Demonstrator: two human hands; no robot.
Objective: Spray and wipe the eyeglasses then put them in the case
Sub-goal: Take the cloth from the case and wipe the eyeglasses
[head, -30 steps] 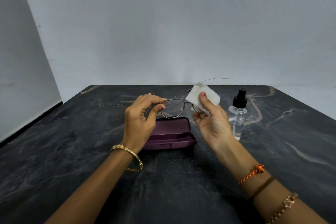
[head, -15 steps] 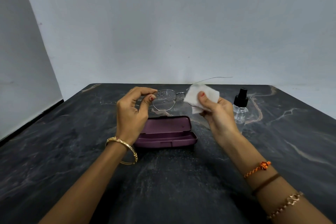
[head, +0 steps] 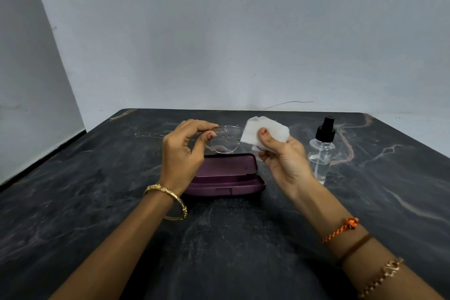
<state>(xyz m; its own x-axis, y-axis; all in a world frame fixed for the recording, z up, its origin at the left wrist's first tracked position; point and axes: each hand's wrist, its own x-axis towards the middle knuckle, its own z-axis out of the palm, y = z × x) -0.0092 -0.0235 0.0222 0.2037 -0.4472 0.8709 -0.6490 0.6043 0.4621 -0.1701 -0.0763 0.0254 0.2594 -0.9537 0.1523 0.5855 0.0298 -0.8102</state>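
My left hand [head: 183,153] pinches the left rim of the thin metal eyeglasses [head: 225,139], held up above the case. One lens shows and carries fine droplets. My right hand [head: 283,159] pinches a white wipe [head: 266,131] folded over the other lens, which is hidden behind it. The purple eyeglass case [head: 227,175] lies open on the dark marble table [head: 121,190], just below and behind both hands. A clear spray bottle [head: 321,151] with a black nozzle stands upright right of my right hand.
A pale wall rises behind the table's far edge, and a second wall runs along the left. A thin wire [head: 287,104] lies at the far edge. The table's right corner slopes down past the bottle.
Both hands with the glasses and wipe have risen slightly and shifted left relative to the case. The wipe stays folded over the same lens.
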